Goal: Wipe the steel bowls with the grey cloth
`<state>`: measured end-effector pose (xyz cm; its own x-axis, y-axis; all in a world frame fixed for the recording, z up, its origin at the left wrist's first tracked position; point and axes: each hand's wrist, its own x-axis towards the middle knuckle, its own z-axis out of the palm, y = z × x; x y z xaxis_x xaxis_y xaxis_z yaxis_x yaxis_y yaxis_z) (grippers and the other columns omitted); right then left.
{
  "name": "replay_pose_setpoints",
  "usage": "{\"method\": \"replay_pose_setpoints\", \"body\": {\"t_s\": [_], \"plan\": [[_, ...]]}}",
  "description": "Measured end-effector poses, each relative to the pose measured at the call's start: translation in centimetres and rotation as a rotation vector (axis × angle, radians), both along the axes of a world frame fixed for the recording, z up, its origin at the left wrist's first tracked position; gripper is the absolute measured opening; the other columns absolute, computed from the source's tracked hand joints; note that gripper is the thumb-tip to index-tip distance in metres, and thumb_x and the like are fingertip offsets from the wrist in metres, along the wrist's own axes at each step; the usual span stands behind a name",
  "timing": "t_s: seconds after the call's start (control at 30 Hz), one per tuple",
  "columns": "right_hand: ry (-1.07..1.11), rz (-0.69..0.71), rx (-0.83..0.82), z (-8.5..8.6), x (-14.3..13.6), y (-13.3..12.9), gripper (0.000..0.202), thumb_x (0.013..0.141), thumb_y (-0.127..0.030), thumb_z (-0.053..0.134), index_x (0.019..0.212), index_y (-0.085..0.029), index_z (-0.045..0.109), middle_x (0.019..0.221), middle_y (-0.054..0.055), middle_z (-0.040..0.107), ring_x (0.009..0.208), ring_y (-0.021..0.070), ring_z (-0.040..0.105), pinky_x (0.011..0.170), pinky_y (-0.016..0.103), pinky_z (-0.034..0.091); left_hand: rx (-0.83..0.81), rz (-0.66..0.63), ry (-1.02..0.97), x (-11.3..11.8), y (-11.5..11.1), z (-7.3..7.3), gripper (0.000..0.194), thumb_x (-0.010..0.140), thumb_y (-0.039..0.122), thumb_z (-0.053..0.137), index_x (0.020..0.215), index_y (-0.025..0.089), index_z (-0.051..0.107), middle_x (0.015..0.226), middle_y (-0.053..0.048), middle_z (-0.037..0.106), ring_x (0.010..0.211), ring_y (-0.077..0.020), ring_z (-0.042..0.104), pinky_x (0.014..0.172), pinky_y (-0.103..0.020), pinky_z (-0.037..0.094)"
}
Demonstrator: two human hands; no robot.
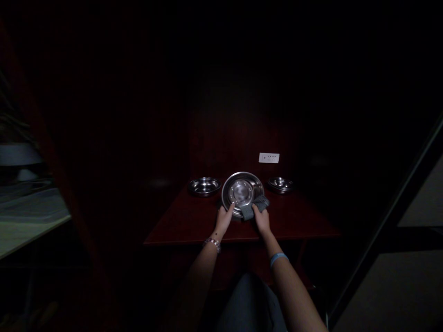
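A round, shiny steel bowl [241, 191] is held tilted toward the camera, so that its inside and flat bottom are seen. Its near left rim is gripped by the left hand [224, 220], whose fingers are closed around the edge with the thumb laid inside. A small grey folded cloth [254, 206] is pinched by the right hand [262, 220] and pressed against the lower right rim of the bowl, so the bowl lies between the two hands and just above them. A beaded bracelet [212, 242] is worn on the left wrist and a light blue band [278, 258] on the right.

No brand or readable writing can be made out; the marks on the white rectangular wall plate [269, 157] behind the bowl are too small to be told.

The bowl is held over a dark red wooden table [194, 221]. A second shallow steel bowl [204, 186] stands on it to the left, and a low stack of steel dishes [280, 184] to the right, both well apart from the hands. The room is very dark, with red-brown panelling behind; a pale surface [24, 216] is seen at far left.
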<state>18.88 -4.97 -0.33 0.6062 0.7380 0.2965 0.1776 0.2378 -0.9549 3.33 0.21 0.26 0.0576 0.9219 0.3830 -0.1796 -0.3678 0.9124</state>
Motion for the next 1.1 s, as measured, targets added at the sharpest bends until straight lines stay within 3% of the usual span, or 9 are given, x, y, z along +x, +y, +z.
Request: {"method": "replay_pose_setpoints", "body": {"t_s": [0.43,1.1], "plan": [[-0.056,-0.002,-0.033,0.33,-0.25,-0.38,0.044,0.076,-0.048,0.060,0.100,-0.014,0.072,0.100,0.012,0.074,0.097,0.0235,0.069,0.084,0.029,0.051,0.010,-0.014,0.013,-0.11,-0.13,0.41,0.033,0.075,0.016,0.061,0.108,0.012,0.067,0.116,-0.011,0.070,0.111,-0.0235,0.063,0.102,-0.038,0.044],[-0.051,0.008,-0.040,0.15,-0.11,-0.25,0.040,0.076,-0.046,0.061,0.098,-0.016,0.073,0.101,0.009,0.074,0.097,0.0239,0.068,0.087,0.031,0.050,-0.008,-0.043,0.005,-0.29,-0.61,0.80,0.038,0.072,0.016,0.066,0.110,0.012,0.066,0.117,-0.012,0.069,0.116,-0.0238,0.060,0.105,-0.037,0.041]]}}
